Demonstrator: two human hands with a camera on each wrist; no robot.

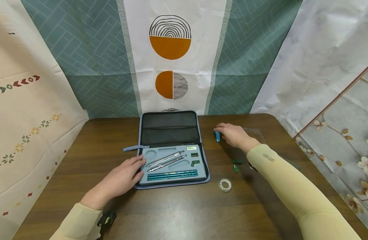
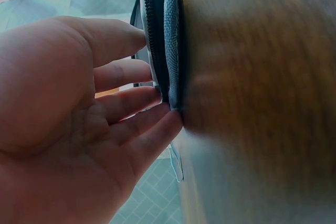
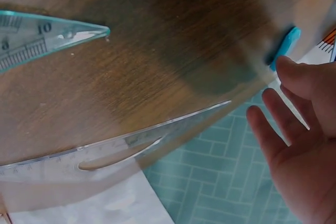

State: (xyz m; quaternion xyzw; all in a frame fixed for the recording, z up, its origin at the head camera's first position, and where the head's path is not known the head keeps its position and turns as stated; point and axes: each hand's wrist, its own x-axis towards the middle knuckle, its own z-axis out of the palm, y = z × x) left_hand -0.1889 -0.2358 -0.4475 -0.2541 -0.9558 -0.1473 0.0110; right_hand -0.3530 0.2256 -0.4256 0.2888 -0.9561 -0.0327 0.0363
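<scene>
My left hand (image 1: 122, 178) rests along the left edge of an open zippered case (image 1: 172, 131); in the left wrist view its fingertips touch the zipper edge (image 2: 152, 30). Inside, a grey molded tray (image 1: 151, 166) holds a compass and a divider (image 1: 167, 162), dark teal pencils (image 1: 172, 175), a small green piece (image 1: 195, 162) and an eraser (image 1: 191, 148). Beyond the case's right side, my right hand (image 1: 234, 135) pinches the upper end of a small blue oblong piece (image 1: 217, 136). The thumb shows against that piece in the right wrist view; the index fingertip is hidden.
Two small green pieces (image 1: 236, 162) lie under the right forearm, and a round disc with a hole (image 1: 221, 181) lies nearer. A clear protractor (image 1: 257, 133) and a set square (image 3: 42, 38) are at the right. Curtains (image 1: 97, 66) hang behind the table.
</scene>
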